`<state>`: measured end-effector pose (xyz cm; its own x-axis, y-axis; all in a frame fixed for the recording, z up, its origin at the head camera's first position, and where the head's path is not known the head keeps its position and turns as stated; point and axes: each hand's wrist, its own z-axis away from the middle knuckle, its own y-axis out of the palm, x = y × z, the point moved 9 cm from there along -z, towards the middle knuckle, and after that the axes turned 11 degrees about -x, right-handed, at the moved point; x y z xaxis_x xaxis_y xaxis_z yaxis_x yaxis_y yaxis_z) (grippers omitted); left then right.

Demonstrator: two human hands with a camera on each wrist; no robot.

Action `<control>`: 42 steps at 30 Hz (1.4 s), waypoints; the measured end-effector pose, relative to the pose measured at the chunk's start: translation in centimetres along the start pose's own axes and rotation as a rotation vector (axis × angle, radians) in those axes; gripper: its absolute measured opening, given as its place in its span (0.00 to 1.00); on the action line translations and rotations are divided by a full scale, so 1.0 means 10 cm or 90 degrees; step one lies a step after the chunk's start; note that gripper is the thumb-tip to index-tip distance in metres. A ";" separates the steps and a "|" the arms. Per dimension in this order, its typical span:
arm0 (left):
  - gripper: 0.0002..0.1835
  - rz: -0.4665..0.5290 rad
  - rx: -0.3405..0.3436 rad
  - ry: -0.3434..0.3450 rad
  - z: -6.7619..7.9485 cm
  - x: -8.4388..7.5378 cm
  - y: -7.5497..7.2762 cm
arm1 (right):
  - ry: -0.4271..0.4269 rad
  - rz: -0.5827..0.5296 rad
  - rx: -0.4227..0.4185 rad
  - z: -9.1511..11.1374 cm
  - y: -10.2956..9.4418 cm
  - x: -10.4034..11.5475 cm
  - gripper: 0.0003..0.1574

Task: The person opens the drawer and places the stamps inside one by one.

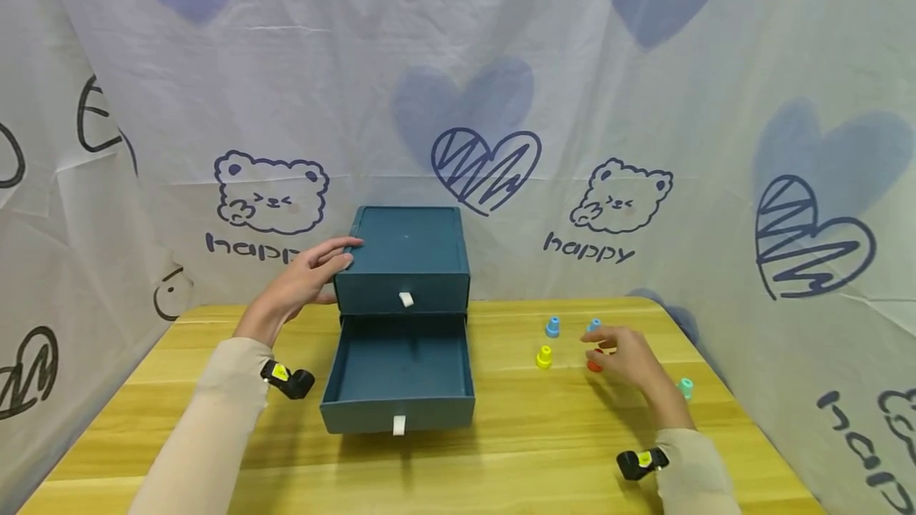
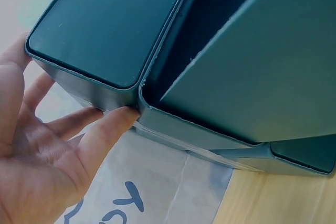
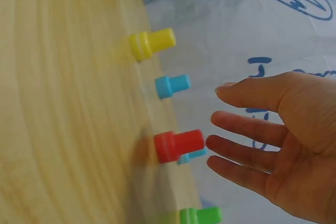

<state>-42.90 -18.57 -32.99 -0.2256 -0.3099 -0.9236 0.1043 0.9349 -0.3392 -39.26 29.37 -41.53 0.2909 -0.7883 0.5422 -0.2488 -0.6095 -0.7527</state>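
Note:
A dark teal two-drawer box stands on the table with its lower drawer pulled out and bare inside. My left hand touches the box's left side and top edge, fingers extended; in the left wrist view the fingertips lie against its side. To the right, my right hand hovers over a red stepped peg with loosely spread fingers, holding nothing. Around it stand a yellow peg, two blue pegs and a green peg, all upright.
The upper drawer is closed; both drawers have white pull tabs. A white printed cloth hangs behind and at the sides of the wooden table. A black camera is strapped to each wrist.

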 end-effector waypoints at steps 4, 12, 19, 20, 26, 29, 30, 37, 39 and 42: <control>0.31 0.004 0.000 -0.001 -0.02 0.00 0.00 | 0.013 0.002 0.010 0.01 0.04 -0.08 0.16; 0.31 0.001 0.002 -0.008 -0.04 -0.01 0.04 | 0.036 -0.015 0.026 0.07 0.08 -0.19 0.17; 0.31 -0.004 -0.005 -0.008 -0.03 0.00 0.03 | 0.034 -0.019 0.035 0.10 0.11 -0.21 0.17; 0.31 -0.004 -0.005 -0.007 -0.03 0.00 0.03 | 0.035 -0.022 0.036 0.10 0.12 -0.22 0.17; 0.30 -0.004 -0.007 -0.002 -0.02 0.01 0.01 | 0.038 -0.032 0.056 0.10 0.16 -0.28 0.18; 0.30 -0.004 -0.007 0.000 -0.02 0.00 0.01 | 0.044 -0.050 0.059 0.10 0.17 -0.33 0.20; 0.30 -0.005 -0.008 0.001 -0.02 0.00 0.01 | 0.048 -0.058 0.059 0.11 0.18 -0.34 0.20; 0.31 -0.003 -0.009 0.000 -0.01 0.00 0.00 | 0.062 -0.083 0.056 0.11 0.19 -0.42 0.19; 0.31 -0.002 -0.007 -0.001 0.00 -0.01 0.00 | 0.062 -0.092 0.059 0.12 0.20 -0.43 0.18; 0.31 0.000 -0.007 -0.002 0.01 0.00 0.00 | 0.070 -0.103 0.062 0.12 0.21 -0.43 0.18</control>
<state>-42.82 -18.55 -32.98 -0.2228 -0.3109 -0.9240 0.0930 0.9367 -0.3376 -39.88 31.62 -45.90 0.2158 -0.6889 0.6920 -0.1155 -0.7217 -0.6825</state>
